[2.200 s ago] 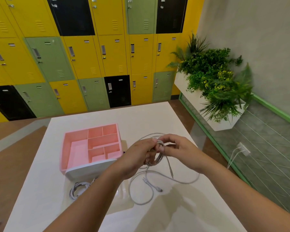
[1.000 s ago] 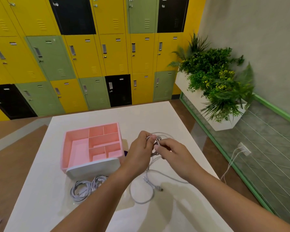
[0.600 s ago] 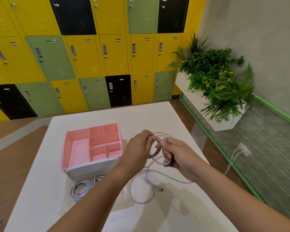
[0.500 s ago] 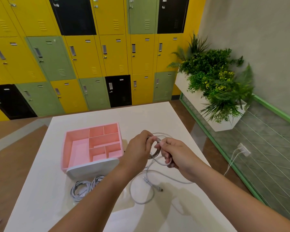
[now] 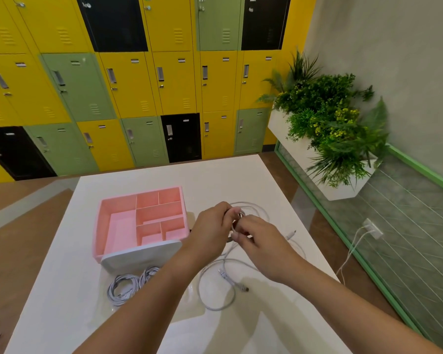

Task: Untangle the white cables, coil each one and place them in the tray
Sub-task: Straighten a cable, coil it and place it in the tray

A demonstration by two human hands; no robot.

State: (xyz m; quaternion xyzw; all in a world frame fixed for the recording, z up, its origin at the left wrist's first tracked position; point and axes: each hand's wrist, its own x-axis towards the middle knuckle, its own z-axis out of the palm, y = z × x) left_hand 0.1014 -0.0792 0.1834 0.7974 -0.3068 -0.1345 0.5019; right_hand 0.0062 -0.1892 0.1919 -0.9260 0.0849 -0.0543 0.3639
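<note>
Status: mid-task, coiling stage. At centre frame the left hand [image 5: 210, 231] grips a small coil [image 5: 237, 217] of white cable [image 5: 251, 206] in curled fingers; the right hand [image 5: 262, 242], just right of it, pinches the same cable beside the coil, apparently laying on another turn. Unwound slack trails down onto the white table [image 5: 62, 302] in 1 wide loose loop [image 5: 215, 308], with a connector [image 5: 244, 288] lying free at lower centre and a second plug [image 5: 292, 233] right of the hands. 2 coiled bundles [image 5: 123, 290] sit touching each other on the table, just below the front wall of the pink divided tray [image 5: 99, 226] at centre left. No cable shows in any tray compartment. Judgement: untangling looks largely done; 2 cables coiled, 1 partly wound. Left to do: finish this coil, then move all 3 into the tray. Whether the slack is 1 cable or 2, I cannot tell.
</note>
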